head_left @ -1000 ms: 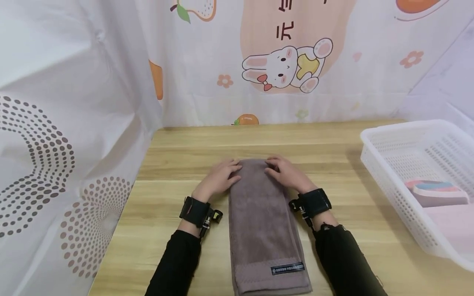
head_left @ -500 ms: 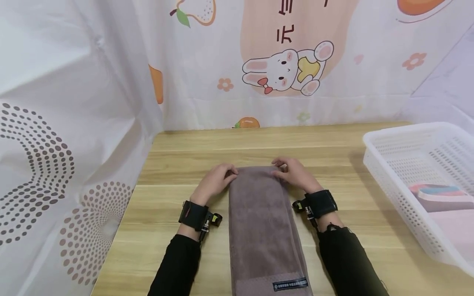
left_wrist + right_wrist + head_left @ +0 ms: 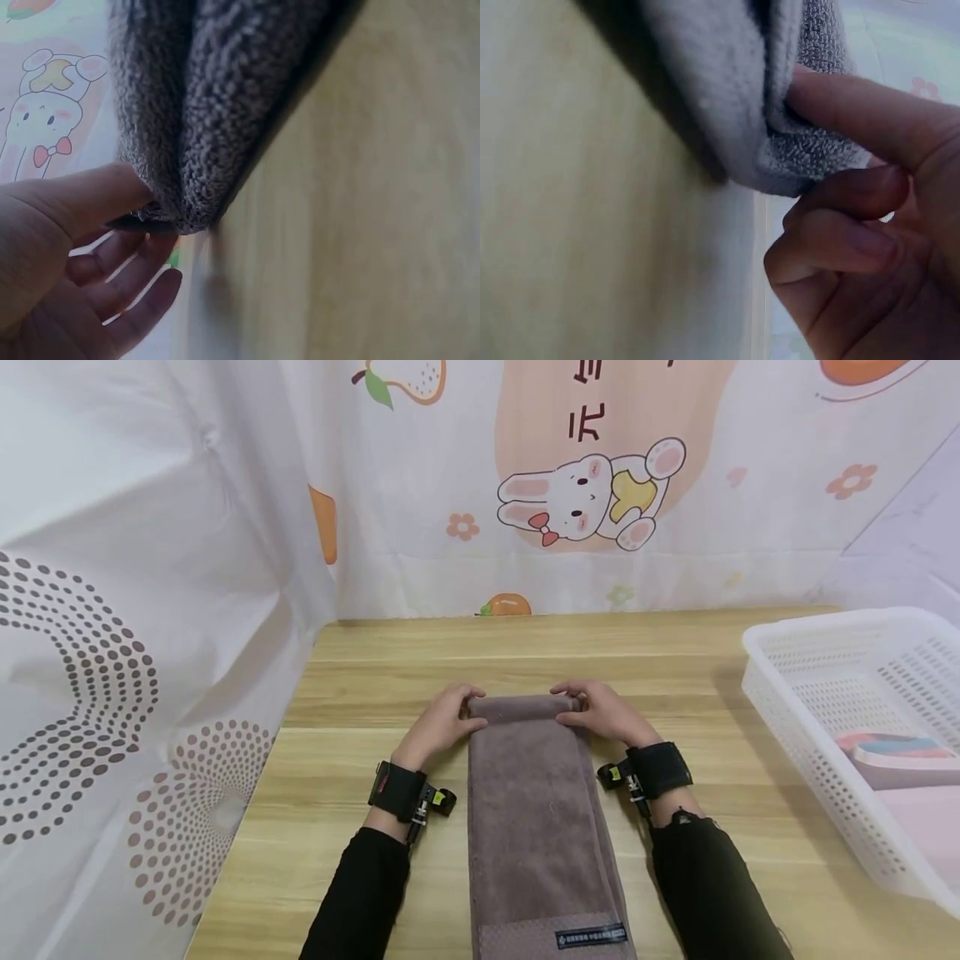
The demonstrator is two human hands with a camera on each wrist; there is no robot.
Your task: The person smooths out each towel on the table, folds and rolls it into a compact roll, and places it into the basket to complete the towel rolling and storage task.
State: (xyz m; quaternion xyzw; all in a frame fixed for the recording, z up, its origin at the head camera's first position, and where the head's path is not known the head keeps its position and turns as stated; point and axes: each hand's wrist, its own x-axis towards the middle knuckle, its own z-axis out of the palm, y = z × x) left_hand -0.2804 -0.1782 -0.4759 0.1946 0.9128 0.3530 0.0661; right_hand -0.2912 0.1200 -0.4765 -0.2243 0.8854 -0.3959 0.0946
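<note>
A greyish-brown towel (image 3: pixel 532 827), folded into a long strip, lies lengthwise on the wooden table, its dark label (image 3: pixel 591 936) at the near end. The far end is turned over into a narrow fold. At that fold's left corner, my left hand (image 3: pixel 442 720) pinches the cloth between thumb and fingers. My right hand (image 3: pixel 600 714) grips the opposite corner in the same way. In the left wrist view the thumb (image 3: pixel 105 196) presses the towel's layered edge, with fingers behind it. The right wrist view has the thumb (image 3: pixel 870 112) on the fold and other fingers curled below.
To the right stands a white perforated basket (image 3: pixel 806 735) holding a pink, blue and white item (image 3: pixel 903 750) and something pale pink (image 3: pixel 926 822). A printed curtain (image 3: pixel 405 527) hangs behind the table (image 3: pixel 360 668); white dotted sheeting (image 3: pixel 187 610) borders the left.
The towel's far end, flat before, is now turned over toward me into a narrow fold. Both hands have gone from lying at its far corners to pinching the folded edge.
</note>
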